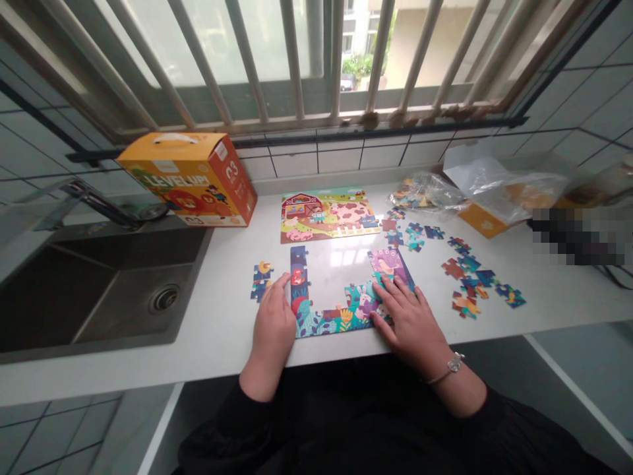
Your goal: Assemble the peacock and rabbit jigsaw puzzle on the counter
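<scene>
A partly joined jigsaw frame (341,310) lies on the white counter (222,330) in front of me, shaped like a U. My left hand (271,326) rests flat against its left edge, fingers together and stretched. My right hand (403,316) lies on the frame's right bottom corner with fingers spread. A finished farm picture sheet (326,214) lies behind the frame. A small joined cluster of pieces (261,280) sits just left of my left hand.
Several loose puzzle pieces (469,274) are scattered to the right. An orange puzzle box (190,178) stands at the back left beside a dark sink (99,284). Clear plastic bags (499,181) with pieces lie at the back right below the barred window.
</scene>
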Tool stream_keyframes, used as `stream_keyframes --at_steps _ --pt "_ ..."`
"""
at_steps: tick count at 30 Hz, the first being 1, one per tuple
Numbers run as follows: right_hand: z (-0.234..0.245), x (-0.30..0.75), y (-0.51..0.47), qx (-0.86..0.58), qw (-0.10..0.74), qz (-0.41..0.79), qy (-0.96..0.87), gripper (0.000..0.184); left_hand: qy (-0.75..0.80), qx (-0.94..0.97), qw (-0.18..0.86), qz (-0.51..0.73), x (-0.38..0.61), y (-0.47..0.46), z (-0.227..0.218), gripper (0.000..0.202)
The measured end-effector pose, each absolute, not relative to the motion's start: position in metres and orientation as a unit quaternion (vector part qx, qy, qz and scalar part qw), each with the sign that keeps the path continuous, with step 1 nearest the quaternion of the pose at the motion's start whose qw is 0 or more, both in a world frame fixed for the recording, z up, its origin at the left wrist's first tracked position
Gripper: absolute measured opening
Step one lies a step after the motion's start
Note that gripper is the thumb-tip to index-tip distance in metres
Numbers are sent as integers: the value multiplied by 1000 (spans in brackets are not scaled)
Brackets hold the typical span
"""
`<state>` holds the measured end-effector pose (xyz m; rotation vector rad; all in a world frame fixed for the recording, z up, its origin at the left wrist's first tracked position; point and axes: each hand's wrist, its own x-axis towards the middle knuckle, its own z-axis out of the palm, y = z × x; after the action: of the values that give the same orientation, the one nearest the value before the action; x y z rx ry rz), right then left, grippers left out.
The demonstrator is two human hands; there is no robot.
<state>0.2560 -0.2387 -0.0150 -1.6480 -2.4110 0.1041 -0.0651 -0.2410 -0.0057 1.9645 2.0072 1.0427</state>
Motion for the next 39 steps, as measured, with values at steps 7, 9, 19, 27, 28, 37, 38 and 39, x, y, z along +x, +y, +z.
stream_keyframes --at_steps 7,9,19,27,28,37,38,39 --pt "-15 254 -241 -565 99 8 -819 59 695 646 23 314 -64 -263 5 28" --pt "-15 254 -243 -568 89 -4 -818 58 681 666 39 303 -67 -276 5 23" --pt "-12 264 -250 -567 74 -16 -821 60 582 756 133 267 -94 -298 4 35" --pt "-10 291 -239 -541 110 9 -834 61 564 767 124 281 -69 -299 12 22" --pt "-10 295 -238 -539 122 15 -833 60 561 770 126 275 -69 -299 14 22" --pt "-17 301 -236 -545 170 37 -820 58 624 760 100 154 -70 -223 41 40" --pt "-16 299 -237 -553 168 34 -815 58 644 749 93 123 -67 -207 43 44" --pt "-16 296 -239 -561 166 30 -810 58 662 738 92 94 -61 -191 44 49"
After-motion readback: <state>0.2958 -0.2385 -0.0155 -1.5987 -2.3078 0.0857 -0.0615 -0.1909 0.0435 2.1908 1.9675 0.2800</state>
